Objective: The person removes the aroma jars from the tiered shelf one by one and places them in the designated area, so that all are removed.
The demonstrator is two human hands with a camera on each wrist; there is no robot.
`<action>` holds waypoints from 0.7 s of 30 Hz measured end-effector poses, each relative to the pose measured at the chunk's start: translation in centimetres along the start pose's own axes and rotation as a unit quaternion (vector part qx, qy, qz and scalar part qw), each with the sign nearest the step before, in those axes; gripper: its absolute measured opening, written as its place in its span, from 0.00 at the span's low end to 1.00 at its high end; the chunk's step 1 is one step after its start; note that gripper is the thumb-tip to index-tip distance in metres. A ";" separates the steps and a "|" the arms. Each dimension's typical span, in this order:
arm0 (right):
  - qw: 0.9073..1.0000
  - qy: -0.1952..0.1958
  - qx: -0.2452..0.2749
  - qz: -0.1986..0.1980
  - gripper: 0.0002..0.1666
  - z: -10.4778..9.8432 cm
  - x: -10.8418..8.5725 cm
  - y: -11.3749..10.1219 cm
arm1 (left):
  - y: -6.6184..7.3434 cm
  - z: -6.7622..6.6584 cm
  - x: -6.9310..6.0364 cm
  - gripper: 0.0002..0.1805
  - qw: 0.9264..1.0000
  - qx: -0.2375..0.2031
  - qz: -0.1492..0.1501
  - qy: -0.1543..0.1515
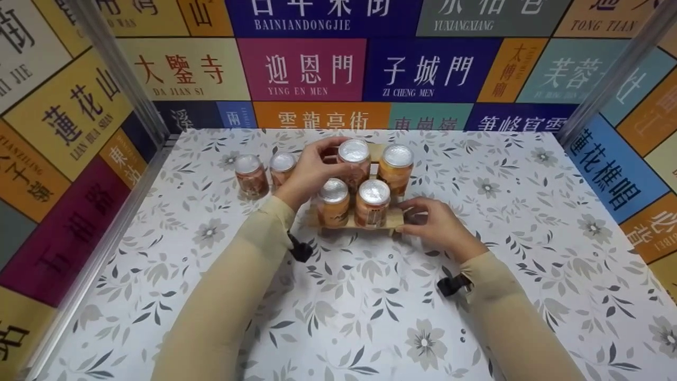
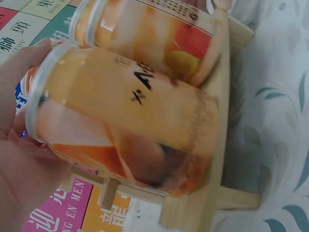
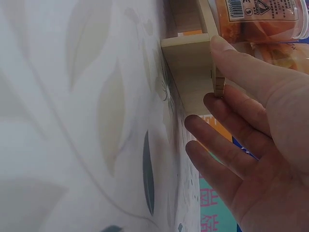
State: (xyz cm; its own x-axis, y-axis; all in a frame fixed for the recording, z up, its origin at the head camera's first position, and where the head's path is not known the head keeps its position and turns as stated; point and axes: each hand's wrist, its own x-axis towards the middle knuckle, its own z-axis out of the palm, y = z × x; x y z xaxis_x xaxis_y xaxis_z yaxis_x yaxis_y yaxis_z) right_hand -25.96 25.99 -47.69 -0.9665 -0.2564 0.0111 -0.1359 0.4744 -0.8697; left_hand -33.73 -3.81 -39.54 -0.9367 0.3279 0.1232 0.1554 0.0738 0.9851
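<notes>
A small two-step wooden rack carries clear fruit cans with silver lids, two on each step. My left hand grips the back-left can, thumb in front and fingers behind. In the left wrist view, a front can partly hides what those fingers touch. On the lower step stand the front-left can and front-right can; the back-right can is untouched. My right hand pinches the right end of the lower step, thumb above and forefinger below in the right wrist view.
Left of the rack, two more fruit cans, an outer one and an inner one, stand on the floral-patterned tabletop. Panels with printed lettering enclose the back and sides.
</notes>
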 end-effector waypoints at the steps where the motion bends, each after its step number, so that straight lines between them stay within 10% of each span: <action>1: 1.000 0.000 -0.003 -0.001 0.30 0.0 0.0 0.0 | 0.2 0.0 0.0 0.32 1.000 -0.005 0.002 0.003; 21: 0.999 -0.006 -0.020 0.028 0.32 -0.1 -0.1 -0.4 | 2.8 -3.2 -0.9 0.31 0.993 -0.076 0.046 0.076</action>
State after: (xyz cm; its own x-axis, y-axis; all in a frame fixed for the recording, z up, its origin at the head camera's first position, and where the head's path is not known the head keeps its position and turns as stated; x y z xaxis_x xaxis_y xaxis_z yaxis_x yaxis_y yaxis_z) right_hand -25.82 25.92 -47.33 -0.9703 -0.2382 -0.0420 -0.0914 0.5221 -0.8480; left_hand -33.47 -6.90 -36.52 -0.9590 0.1788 0.2199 0.2054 -0.0961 0.9739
